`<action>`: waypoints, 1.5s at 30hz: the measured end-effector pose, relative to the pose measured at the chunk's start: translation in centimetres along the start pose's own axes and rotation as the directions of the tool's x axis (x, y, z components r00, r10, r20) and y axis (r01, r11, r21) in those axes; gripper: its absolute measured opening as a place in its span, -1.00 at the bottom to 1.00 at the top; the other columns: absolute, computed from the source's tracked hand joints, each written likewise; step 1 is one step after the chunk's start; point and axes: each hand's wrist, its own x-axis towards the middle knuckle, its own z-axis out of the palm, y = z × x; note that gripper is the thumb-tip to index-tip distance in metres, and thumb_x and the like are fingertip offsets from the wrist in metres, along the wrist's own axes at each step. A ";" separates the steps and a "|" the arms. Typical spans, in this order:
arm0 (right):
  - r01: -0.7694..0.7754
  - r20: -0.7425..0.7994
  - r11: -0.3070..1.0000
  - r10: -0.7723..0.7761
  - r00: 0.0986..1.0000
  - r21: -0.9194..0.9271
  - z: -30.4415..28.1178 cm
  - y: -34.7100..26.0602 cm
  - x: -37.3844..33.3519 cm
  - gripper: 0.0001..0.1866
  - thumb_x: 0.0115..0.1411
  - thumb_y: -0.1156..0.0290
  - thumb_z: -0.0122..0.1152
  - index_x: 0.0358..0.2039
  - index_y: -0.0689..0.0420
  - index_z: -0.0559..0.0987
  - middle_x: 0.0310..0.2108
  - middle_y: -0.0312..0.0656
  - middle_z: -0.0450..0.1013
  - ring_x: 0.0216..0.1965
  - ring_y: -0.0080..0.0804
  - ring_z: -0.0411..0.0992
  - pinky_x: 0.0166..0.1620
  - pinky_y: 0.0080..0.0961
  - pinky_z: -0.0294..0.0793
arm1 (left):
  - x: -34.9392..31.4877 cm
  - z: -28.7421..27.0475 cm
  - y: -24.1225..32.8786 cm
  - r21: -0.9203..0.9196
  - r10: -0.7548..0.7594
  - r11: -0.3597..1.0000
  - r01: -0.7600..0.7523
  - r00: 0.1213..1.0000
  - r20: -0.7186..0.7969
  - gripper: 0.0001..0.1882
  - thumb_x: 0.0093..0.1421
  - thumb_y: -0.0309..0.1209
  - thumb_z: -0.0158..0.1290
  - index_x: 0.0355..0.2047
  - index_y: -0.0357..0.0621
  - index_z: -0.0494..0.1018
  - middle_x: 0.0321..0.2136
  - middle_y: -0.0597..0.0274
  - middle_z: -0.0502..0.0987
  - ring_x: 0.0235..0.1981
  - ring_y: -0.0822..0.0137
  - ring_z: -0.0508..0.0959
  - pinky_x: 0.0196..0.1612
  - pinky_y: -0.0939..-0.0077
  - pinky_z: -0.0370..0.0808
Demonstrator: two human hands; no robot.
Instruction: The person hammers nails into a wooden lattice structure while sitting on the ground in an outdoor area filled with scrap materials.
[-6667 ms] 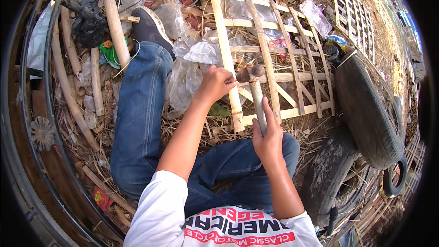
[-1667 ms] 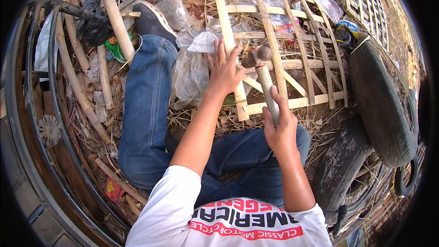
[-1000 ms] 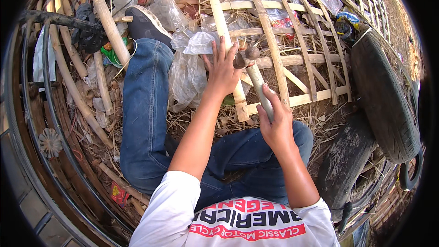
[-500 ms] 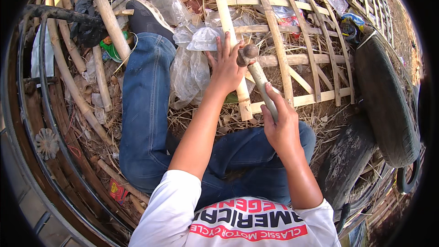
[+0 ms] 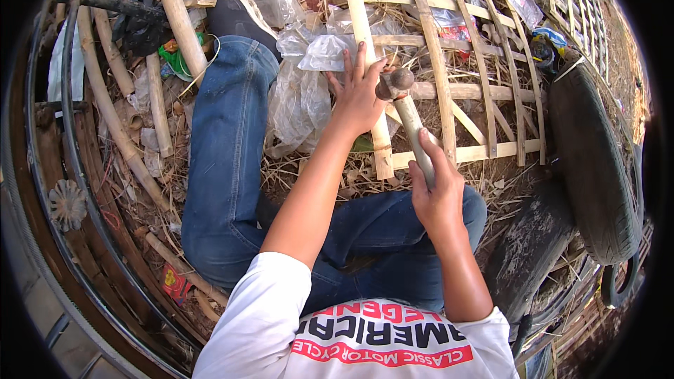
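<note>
Head view shows, as the largest thing near the hands, a bamboo lattice (image 5: 430, 49) lying before the person on the littered ground (image 5: 288, 177). Well to its right is a worn tyre (image 5: 590, 161). A hammer (image 5: 413, 123) is held by the right hand (image 5: 439, 193), which is closed around the handle. The left hand (image 5: 361, 102) is spread flat over the thick left bar (image 5: 382, 154) of the lattice, fingers apart, not closed on anything that I can see. The hammer head (image 5: 400, 83) hides its thumb side, so I cannot tell if it touches there. To work well, I judge, the palm should press this bar firmly, any blow should be short and square, and the fingers need more distance from the steel.
</note>
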 end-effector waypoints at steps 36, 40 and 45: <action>-0.069 -0.005 0.990 0.070 0.998 0.125 0.8 0.5 0.3 -0.71 0.27 0.49 0.13 -0.06 0.31 0.34 -0.45 0.14 0.51 -0.42 0.01 0.56 -0.36 -0.26 0.48 | 0.2 -2.8 -0.3 -0.196 -0.020 0.979 0.047 0.990 0.136 -0.36 0.03 -0.08 0.25 0.14 0.12 0.41 0.43 0.22 -0.16 0.42 -0.01 -0.06 0.23 -0.52 -0.16; -0.219 0.019 0.955 0.220 0.975 0.199 1.1 -0.4 -0.3 -0.68 0.31 0.45 0.10 0.00 0.32 0.33 -0.49 0.08 0.50 -0.51 -0.10 0.56 -0.44 -0.32 0.47 | 0.3 -1.5 -1.2 -0.310 0.023 0.951 -0.005 0.998 0.054 -0.38 -0.02 0.06 0.28 0.05 0.18 0.49 0.43 0.19 -0.12 0.40 -0.04 -0.03 0.21 -0.55 -0.14; -0.198 0.040 0.977 0.196 0.980 0.082 1.3 -0.2 0.5 -0.67 0.33 0.40 0.08 0.03 0.28 0.34 -0.55 0.05 0.49 -0.53 -0.17 0.56 -0.46 -0.35 0.47 | 0.5 -0.8 -1.8 -0.485 -0.006 0.875 -0.010 0.999 -0.031 -0.40 -0.13 0.04 0.35 -0.10 0.05 0.59 0.41 0.15 -0.02 0.34 0.02 0.18 0.30 -0.24 -0.04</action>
